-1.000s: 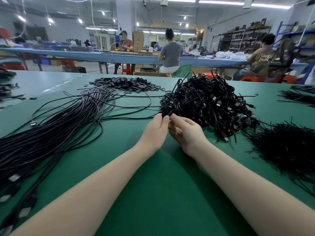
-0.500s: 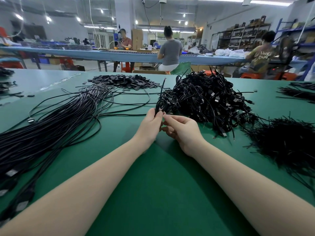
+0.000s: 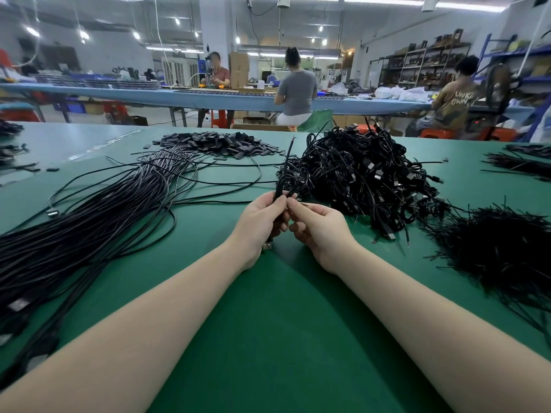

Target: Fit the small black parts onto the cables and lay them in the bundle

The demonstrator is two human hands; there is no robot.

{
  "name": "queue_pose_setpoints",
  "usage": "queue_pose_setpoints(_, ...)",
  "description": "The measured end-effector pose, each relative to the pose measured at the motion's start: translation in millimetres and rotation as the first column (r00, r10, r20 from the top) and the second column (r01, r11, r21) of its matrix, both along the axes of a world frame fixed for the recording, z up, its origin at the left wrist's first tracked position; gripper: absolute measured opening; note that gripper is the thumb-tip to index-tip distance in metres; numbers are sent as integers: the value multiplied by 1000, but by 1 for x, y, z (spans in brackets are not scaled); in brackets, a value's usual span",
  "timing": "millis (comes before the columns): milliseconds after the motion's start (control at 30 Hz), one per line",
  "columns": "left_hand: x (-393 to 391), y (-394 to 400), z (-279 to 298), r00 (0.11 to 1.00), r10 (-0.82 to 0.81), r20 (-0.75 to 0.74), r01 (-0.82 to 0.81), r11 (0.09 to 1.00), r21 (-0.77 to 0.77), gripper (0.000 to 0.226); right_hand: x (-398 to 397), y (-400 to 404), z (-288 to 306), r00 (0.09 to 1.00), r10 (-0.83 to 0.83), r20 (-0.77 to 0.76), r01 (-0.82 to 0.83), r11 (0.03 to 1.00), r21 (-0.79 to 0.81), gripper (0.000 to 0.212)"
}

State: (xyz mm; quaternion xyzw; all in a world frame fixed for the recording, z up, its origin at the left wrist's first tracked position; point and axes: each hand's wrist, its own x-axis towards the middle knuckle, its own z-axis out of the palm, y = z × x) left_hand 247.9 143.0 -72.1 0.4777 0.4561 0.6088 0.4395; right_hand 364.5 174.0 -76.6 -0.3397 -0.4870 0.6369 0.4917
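Observation:
My left hand point(image 3: 262, 222) grips a coiled black cable point(image 3: 284, 177) pulled from the tangled heap of cables point(image 3: 360, 177) at centre right; one cable end sticks up above my fingers and a plug shows below my palm. My right hand point(image 3: 319, 231) pinches the same cable just right of my left thumb. A long bundle of straightened cables point(image 3: 89, 222) fans across the left of the green table point(image 3: 283, 338). A pile of small flat black parts point(image 3: 214, 144) lies at the back centre.
A heap of thin black ties point(image 3: 504, 251) sits at the right, with more cable bunches point(image 3: 518, 165) at the far right edge and far left point(image 3: 12, 144). Three people work at a blue bench point(image 3: 208, 98) beyond the table.
Both hands have pulled back from the heap toward me, lifting the coiled cable clear of it. The cable end now stands up above my left hand.

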Motion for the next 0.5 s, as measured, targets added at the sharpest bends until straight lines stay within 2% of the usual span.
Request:
queue_pose_setpoints(400,1,1,2,979,-100,180,115,991,-73,19,2,-2,3,999,-24,-38,22,998,-54,7)
queue_pose_setpoints(500,0,1,6,978,-114,174,139,980,-140,21,2,-1,4,998,-32,-52,29,998,-51,8)
